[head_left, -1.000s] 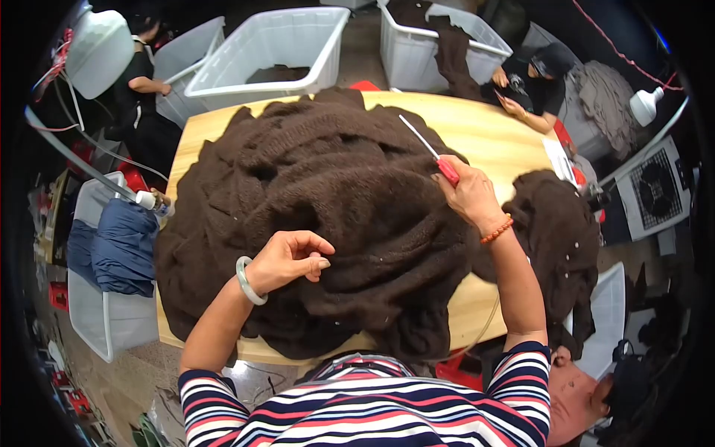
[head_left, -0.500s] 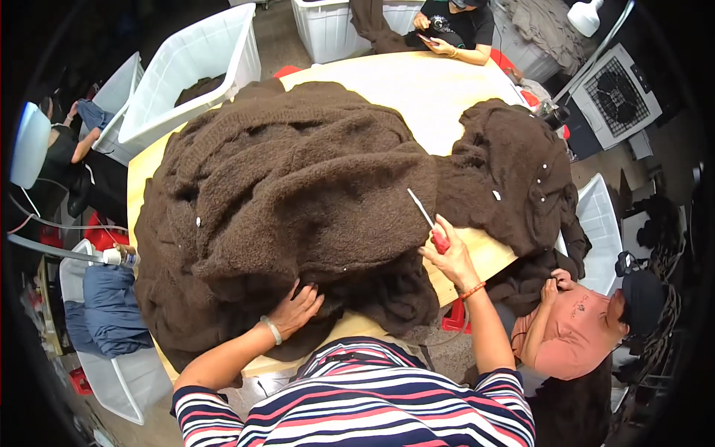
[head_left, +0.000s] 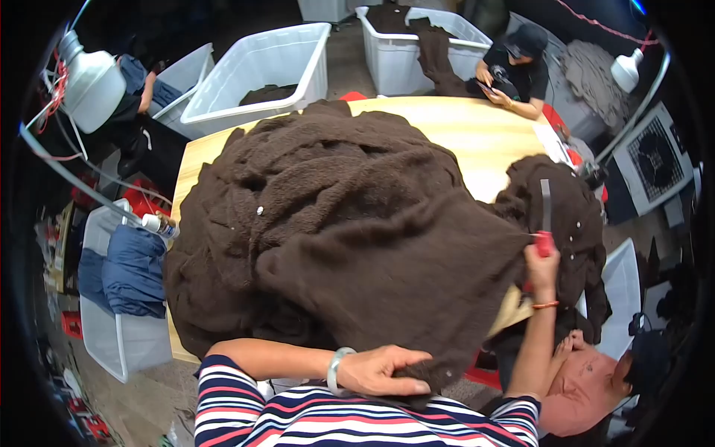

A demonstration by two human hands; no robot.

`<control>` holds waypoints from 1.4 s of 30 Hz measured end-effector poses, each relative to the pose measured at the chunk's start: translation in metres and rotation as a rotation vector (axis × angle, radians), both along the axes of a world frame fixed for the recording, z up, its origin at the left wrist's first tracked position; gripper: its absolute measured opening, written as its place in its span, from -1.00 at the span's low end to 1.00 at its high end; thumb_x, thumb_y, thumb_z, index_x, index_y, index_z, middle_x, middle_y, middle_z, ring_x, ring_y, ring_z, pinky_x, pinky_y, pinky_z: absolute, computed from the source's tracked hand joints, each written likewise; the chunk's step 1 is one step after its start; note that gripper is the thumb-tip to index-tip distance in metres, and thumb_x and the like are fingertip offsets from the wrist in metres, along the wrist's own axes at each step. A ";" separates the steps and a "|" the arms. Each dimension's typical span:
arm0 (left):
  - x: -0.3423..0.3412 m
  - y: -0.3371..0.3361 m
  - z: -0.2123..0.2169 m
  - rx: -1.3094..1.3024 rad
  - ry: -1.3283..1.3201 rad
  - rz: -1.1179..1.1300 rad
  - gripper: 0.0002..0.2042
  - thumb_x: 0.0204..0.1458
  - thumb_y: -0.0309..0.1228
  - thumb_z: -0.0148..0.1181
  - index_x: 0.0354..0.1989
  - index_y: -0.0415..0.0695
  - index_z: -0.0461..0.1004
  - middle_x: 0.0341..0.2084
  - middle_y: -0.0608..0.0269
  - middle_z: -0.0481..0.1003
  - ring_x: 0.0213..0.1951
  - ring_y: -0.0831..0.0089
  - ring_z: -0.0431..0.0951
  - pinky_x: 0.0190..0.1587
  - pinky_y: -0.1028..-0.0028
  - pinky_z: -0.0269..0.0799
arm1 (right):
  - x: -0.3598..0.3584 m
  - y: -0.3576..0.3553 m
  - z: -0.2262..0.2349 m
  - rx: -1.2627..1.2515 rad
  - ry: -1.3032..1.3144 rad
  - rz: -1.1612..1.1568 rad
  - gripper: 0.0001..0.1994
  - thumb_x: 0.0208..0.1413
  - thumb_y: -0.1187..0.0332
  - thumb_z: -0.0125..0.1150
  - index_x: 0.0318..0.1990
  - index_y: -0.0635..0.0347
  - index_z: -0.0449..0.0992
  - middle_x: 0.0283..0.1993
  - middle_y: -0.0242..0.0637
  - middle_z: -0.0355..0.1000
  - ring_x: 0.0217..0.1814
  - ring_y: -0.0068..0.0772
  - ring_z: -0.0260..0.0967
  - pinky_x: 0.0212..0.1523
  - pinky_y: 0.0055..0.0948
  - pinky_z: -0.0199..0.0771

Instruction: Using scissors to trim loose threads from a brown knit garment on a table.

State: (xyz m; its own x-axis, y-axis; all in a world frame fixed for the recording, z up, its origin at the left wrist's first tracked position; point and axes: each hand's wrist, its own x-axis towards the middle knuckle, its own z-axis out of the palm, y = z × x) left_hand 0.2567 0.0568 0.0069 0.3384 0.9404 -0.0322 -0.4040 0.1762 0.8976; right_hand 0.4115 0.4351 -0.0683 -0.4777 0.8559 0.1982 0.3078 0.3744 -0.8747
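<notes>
A big heap of dark brown fleecy garments covers most of a pale wooden table. My left hand grips the near edge of the top brown garment, close to my striped shirt. My right hand is raised at the right of the heap, pinching the garment's far corner together with a red-handled tool with a thin blade that points upward. The garment is stretched between both hands.
A smaller pile of brown garments lies at the table's right end. White plastic bins stand behind the table, some holding brown cloth. One person sits at the far side, another at lower right. A bin with blue cloth stands left.
The view has swung. My left hand moved down to the garment's near edge and gripped it. My right hand moved right and up with the tool, pulling the garment taut.
</notes>
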 end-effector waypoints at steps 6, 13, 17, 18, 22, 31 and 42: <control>-0.014 0.002 0.000 0.053 -0.273 0.723 -0.59 0.18 -0.52 0.12 0.22 -0.31 0.32 0.09 0.20 0.46 0.07 0.51 0.44 0.18 0.43 0.35 | -0.070 0.059 0.146 0.244 -0.122 0.121 -0.70 0.10 0.48 0.08 0.00 0.27 0.51 -0.45 -0.43 0.39 -0.52 -0.65 0.31 -0.50 -0.54 0.35; -0.124 -0.040 -0.054 0.096 -0.451 1.470 -0.70 0.11 -0.58 0.05 0.04 -0.24 0.44 -0.04 0.16 0.54 0.00 0.31 0.54 0.16 0.27 0.42 | -0.328 -0.025 0.167 1.009 -0.246 0.309 -0.66 0.14 0.09 0.23 -0.02 0.06 0.56 -0.15 -0.03 0.56 -0.10 0.07 0.53 -0.06 -0.10 0.53; -0.134 -0.079 -0.107 -0.205 -0.411 1.389 -0.66 0.07 -0.57 0.15 0.06 -0.24 0.45 -0.04 0.18 0.55 0.02 0.31 0.53 0.18 0.26 0.39 | -0.315 -0.113 0.141 0.789 -0.198 0.671 -0.64 0.12 0.08 0.26 0.01 0.01 0.55 -0.12 -0.01 0.54 -0.08 0.13 0.49 -0.04 -0.11 0.51; -0.131 -0.079 -0.102 -0.209 -0.427 1.415 -0.66 0.07 -0.57 0.15 0.06 -0.24 0.45 -0.04 0.18 0.55 0.02 0.31 0.53 0.18 0.26 0.39 | -0.297 -0.131 0.138 0.674 -0.224 0.735 -0.64 0.13 0.09 0.26 0.01 0.05 0.54 -0.14 0.01 0.54 -0.08 0.12 0.49 -0.06 -0.12 0.51; -0.142 -0.065 -0.097 -0.071 -0.285 1.403 -0.75 0.15 -0.54 0.18 0.00 -0.25 0.49 -0.09 0.22 0.57 -0.07 0.46 0.55 0.09 0.43 0.43 | -0.239 -0.155 0.110 0.503 -0.225 0.894 -0.67 0.11 0.22 0.32 -0.03 0.18 0.53 -0.32 0.07 0.52 -0.21 0.12 0.52 -0.18 -0.16 0.53; -0.137 -0.056 -0.104 -0.090 0.440 1.649 -0.89 0.13 -0.55 0.25 -0.20 -0.30 0.61 -0.33 0.47 0.57 -0.31 0.71 0.44 -0.22 0.62 0.38 | -0.156 -0.217 0.086 0.435 -0.525 1.094 -0.70 0.14 0.21 0.24 -0.01 0.10 0.51 -0.37 0.02 0.53 -0.27 0.10 0.52 -0.27 -0.10 0.52; -0.135 -0.080 -0.124 -0.076 0.217 1.478 -0.78 0.12 -0.56 0.26 -0.06 -0.32 0.56 -0.15 0.27 0.60 -0.17 0.57 0.54 -0.02 0.52 0.44 | -0.151 -0.225 0.075 0.352 -0.601 1.311 -0.73 0.17 0.16 0.19 -0.10 0.12 0.53 -0.47 -0.01 0.51 -0.35 0.11 0.51 -0.28 -0.03 0.48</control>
State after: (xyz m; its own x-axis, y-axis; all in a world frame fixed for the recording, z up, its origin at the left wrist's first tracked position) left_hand 0.1221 -0.0237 -0.1174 -0.9099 0.4144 -0.0190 -0.1179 -0.2145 0.9696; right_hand 0.2608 0.2102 0.0064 -0.9357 -0.2885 -0.2029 -0.1348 0.8242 -0.5500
